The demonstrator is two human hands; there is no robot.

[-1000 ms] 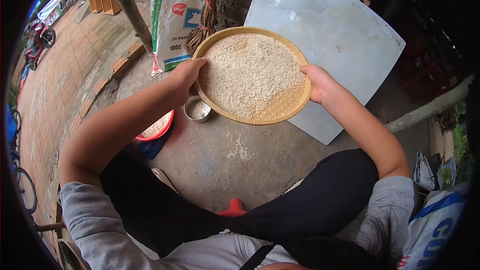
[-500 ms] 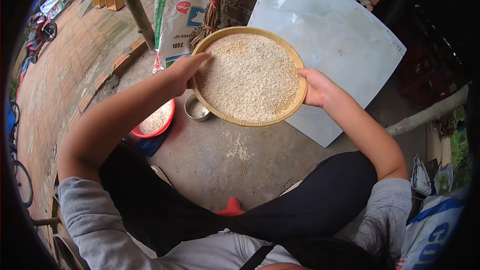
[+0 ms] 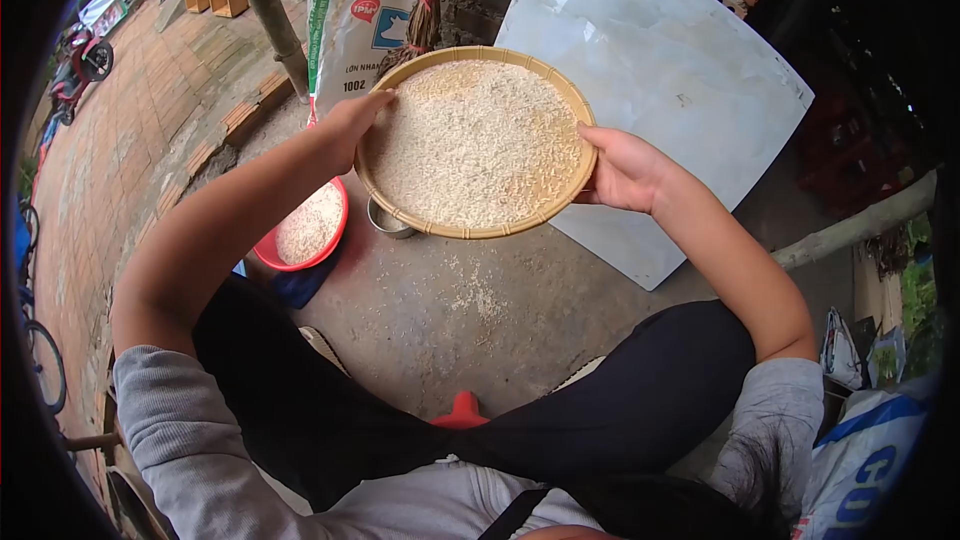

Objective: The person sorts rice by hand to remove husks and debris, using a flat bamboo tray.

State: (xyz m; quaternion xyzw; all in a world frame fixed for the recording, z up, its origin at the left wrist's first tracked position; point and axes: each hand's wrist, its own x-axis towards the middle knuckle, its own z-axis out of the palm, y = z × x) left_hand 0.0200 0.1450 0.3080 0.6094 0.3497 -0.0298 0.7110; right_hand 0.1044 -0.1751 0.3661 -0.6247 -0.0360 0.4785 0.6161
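Observation:
A round woven bamboo tray (image 3: 463, 232) hangs over the floor in front of me, spread with pale rice grains (image 3: 480, 145). My left hand (image 3: 358, 125) grips its left rim, thumb on top and the other fingers hidden beneath. On the opposite side my right hand (image 3: 622, 168) clasps the rim, its fingers partly under the tray. Below my left forearm stands a red bowl (image 3: 340, 230) of rice. Beside that, a small metal bowl (image 3: 388, 224) is partly covered by the tray. Loose grains (image 3: 478, 297) lie scattered on the concrete.
A large pale board (image 3: 660, 80) lies at the right. Behind the tray are a printed feed sack (image 3: 345, 30) and a straw broom (image 3: 428, 0). A pole (image 3: 268, 15) rises at the left. A red stool edge (image 3: 462, 412) shows between my legs.
Both hands have shifted the bamboo tray left and slightly up. The rice in it has spread differently, with more of the tray's right side showing through. My grip stays the same.

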